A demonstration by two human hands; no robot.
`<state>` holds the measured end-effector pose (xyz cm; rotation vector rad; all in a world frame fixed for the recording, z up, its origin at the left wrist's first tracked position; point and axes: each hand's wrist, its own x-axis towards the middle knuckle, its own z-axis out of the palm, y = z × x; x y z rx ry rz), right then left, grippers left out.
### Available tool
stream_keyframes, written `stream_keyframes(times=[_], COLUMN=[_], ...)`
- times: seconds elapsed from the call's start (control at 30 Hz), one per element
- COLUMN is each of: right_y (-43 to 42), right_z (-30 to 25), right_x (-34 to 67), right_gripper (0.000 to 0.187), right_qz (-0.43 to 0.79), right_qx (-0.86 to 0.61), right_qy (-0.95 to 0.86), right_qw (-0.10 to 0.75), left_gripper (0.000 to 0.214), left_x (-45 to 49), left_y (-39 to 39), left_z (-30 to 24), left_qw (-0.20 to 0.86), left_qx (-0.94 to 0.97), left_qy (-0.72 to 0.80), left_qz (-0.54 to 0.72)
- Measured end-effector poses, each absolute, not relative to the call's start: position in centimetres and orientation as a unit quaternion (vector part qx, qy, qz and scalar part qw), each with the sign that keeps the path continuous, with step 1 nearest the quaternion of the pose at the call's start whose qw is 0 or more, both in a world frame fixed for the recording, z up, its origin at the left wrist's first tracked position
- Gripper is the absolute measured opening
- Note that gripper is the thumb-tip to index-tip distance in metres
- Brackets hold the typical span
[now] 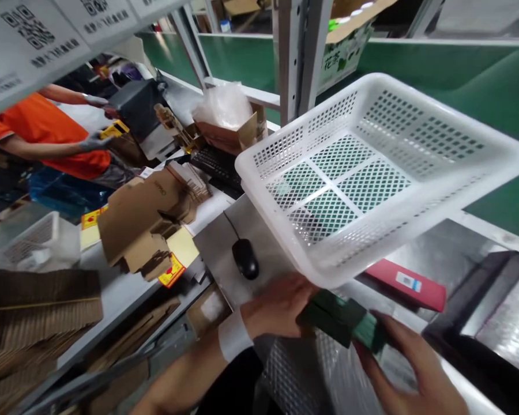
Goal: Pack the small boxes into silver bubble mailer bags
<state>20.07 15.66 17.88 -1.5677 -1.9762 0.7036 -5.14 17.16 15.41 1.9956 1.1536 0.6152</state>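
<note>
A small dark green box [333, 317] is between my two hands, below the near corner of a white plastic basket [277, 225]. My right hand [409, 357] pinches the box's lighter green right end between thumb and fingers. At the box's other end, my left hand [283, 302] grips it, with its fingers mostly hidden by the box and the basket's rim. A white band [234, 335] circles my left wrist. Nothing lies in the perforated basket that I can make out.
A black mouse [244, 259] and keyboard [216, 167] are to the left, near flattened cardboard [142, 213]. A red box [406, 283] lies right of the basket. Behind run a metal post [300, 57] and green conveyor [415, 63]. A co-worker in orange [47, 135] stands far left.
</note>
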Motion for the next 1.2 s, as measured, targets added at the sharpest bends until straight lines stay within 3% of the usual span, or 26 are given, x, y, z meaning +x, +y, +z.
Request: stream_keyframes(times=[0.13,0.43,0.6,0.73,0.9,1.07,1.2], right_y=[20.5,21.5,24.8,23.5,20.8,20.4,20.6], right_z=[15.2,15.9,16.4,16.4,15.9,16.6,16.7], right_x=[19.3,19.4,19.3,20.1,20.3,19.6,18.9], right_gripper=[0.039,0.066,0.059,0.045,0.045,0.037,0.032], right_qz=[0.322,0.405,0.480,0.417,0.319,0.252,0.187], right_qx=[-0.496,-0.565,-0.567,-0.538,-0.483,-0.444,-0.440], right_qy=[-0.764,-0.684,-0.645,-0.715,-0.782,-0.814,-0.840], right_qw=[0.259,0.221,0.180,0.159,0.231,0.278,0.258], left_gripper=[0.127,0.118,0.098,0.078,0.049,0.053,0.083], left_x=[-5.6,-5.5,-4.6,-3.6,-2.7,-2.6,-3.6], left_y=[15.8,17.0,16.9,17.1,17.4,16.6,15.8], left_z=[14.2,15.7,17.2,16.6,16.4,16.3,15.6], left_qw=[0.378,0.331,0.340,0.346,0.391,0.405,0.393], left_qx=[0.742,0.796,0.755,0.728,0.666,0.645,0.675], left_qy=[0.496,0.444,0.454,0.491,0.521,0.534,0.527], left_qz=[0.247,0.244,0.331,0.330,0.364,0.367,0.333])
